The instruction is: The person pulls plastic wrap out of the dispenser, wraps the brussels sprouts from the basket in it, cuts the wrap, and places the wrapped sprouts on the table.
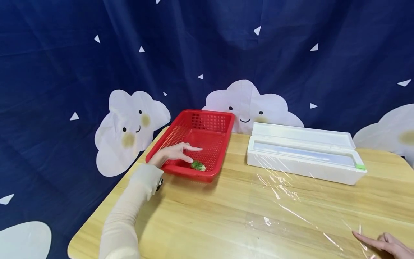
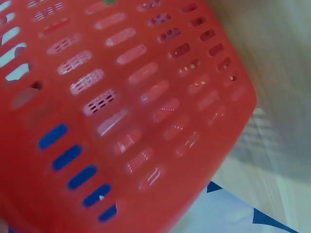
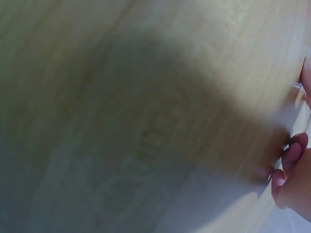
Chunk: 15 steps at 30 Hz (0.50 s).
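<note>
My left hand (image 1: 176, 151) reaches over the near rim into a red plastic basket (image 1: 228, 138). Its thumb and index finger are spread, with the thumb tip beside a small leafy green vegetable with a pale stalk end (image 1: 198, 166). Slotted basket wall (image 2: 160, 111) fills most of the left wrist view, hiding that hand. At the lower right, my right hand (image 1: 388, 245) lies at the clear plastic wrap (image 1: 278, 216), index finger straight over it. The right wrist view catches only curled fingers (image 3: 291, 155) at its edge; any grip on the wrap is unclear.
A long white wrap box (image 1: 304, 171) stands with its lid raised at the back right, a green piece (image 1: 360, 167) on its corner. Wrap stretches from it across the wooden table (image 1: 191, 212). A blue cloud-patterned curtain (image 1: 194, 43) hangs behind.
</note>
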Available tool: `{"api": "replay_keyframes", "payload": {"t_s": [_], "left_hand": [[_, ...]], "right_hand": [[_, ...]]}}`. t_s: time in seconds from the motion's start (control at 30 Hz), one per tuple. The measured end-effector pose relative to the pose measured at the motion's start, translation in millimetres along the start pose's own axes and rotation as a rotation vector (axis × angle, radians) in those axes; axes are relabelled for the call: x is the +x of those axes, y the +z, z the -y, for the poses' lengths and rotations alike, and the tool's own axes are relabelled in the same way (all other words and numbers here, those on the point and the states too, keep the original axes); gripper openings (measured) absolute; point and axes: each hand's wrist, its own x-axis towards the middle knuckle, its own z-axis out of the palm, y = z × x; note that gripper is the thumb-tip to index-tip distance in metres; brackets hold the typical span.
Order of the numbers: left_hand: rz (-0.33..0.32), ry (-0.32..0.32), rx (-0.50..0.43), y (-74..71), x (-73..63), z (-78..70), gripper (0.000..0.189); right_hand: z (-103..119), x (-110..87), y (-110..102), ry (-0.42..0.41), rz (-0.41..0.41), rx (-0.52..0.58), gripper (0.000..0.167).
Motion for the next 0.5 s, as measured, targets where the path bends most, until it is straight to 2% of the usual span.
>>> {"api": "replay_keyframes", "payload": {"t_s": [0.2, 0.33, 0.4, 0.43, 0.5], "left_hand": [[0.049, -0.068, -0.038, 1.9, 8.6, 10.0, 0.056], [0.078, -0.033, -0.061, 0.4, 11.6, 19.1, 0.057], [0.103, -0.003, -0.061, -0.6, 12.9, 23.0, 0.057], [0.116, 0.012, -0.054, -1.1, 13.6, 24.6, 0.057], [0.142, 0.024, -0.039, -1.6, 15.5, 27.5, 0.057]], "right_hand": [[-2, -4.2, 3, 0.009, -0.026, -0.128, 0.053], [-5, -6.8, 6, 0.015, -0.051, -0.154, 0.048], [-6, -8.1, 7, 0.029, -0.048, -0.107, 0.044], [-6, -8.9, 7, 0.051, -0.034, -0.044, 0.043], [-7, -10.8, 5, 0.121, 0.021, 0.179, 0.045]]}}
